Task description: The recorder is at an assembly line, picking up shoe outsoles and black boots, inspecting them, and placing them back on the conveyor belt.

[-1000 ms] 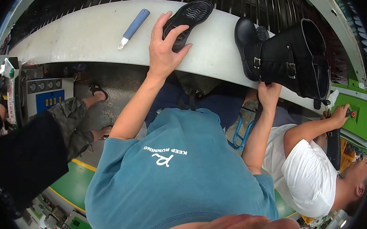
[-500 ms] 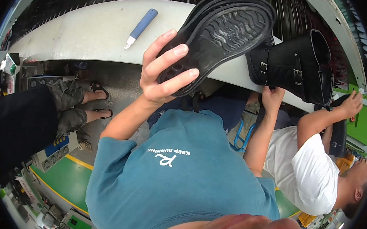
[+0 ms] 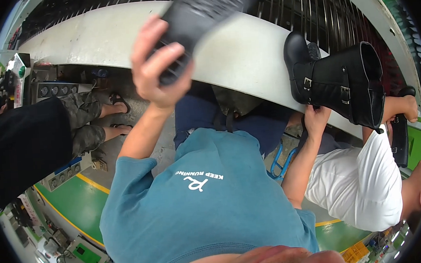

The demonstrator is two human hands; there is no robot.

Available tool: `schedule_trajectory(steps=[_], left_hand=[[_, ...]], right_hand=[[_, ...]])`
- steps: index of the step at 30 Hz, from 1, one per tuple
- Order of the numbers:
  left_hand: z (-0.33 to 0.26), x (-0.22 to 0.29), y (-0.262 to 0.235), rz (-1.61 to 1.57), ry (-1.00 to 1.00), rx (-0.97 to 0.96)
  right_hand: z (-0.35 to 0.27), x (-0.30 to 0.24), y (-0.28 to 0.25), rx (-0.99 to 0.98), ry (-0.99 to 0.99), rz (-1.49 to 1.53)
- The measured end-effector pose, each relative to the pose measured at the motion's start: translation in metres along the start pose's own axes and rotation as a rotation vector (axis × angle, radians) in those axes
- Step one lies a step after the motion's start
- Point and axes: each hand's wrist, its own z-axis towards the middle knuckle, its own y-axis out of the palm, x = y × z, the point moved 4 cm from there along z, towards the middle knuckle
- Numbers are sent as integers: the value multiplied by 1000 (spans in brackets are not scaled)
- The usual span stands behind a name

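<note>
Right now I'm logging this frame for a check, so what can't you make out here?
All in the head view:
1. Black shoe gripped by the left hand: motion-blurred, its upper part cut off by the top edge.
2. Right hand: fingertips hidden under the tall boot, so its grip is unclear.
3. Co-worker's far hand: squeezed against the dark rim.

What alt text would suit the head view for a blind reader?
The person's left hand holds a blurred black shoe above a curved white conveyor. To the right, a co-worker in a white shirt touches a tall black buckled boot standing on it.
</note>
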Motion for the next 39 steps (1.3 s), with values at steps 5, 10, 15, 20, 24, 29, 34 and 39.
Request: schedule_trajectory(steps=[5, 10, 15, 20, 24, 29, 34, 39], left_hand=[[-7, -80, -49, 308, -322, -1], [-73, -145, -99, 288, -625, -234], [-44, -135, -94, 324, -658, -408], [2, -39, -46, 17, -591, -160], [-26, 9, 54, -388, -624, -492], [-46, -7, 121, -502, -735, -572], [-24, 5, 133, -553, -538, -329], [73, 101, 126, -539, 132, -357]], right_hand=[[-2, -8, 2, 4, -21, 11], [-5, -27, 33, -43, 18, 31], [-8, -59, 99, -40, 14, 112], [9, -124, 147, -116, -289, -241], [10, -148, 156, -79, -265, -155], [-1, -145, 142, -132, -331, -179], [0, -141, 130, -228, -312, -95], [-11, -34, 147, -109, -365, 8]])
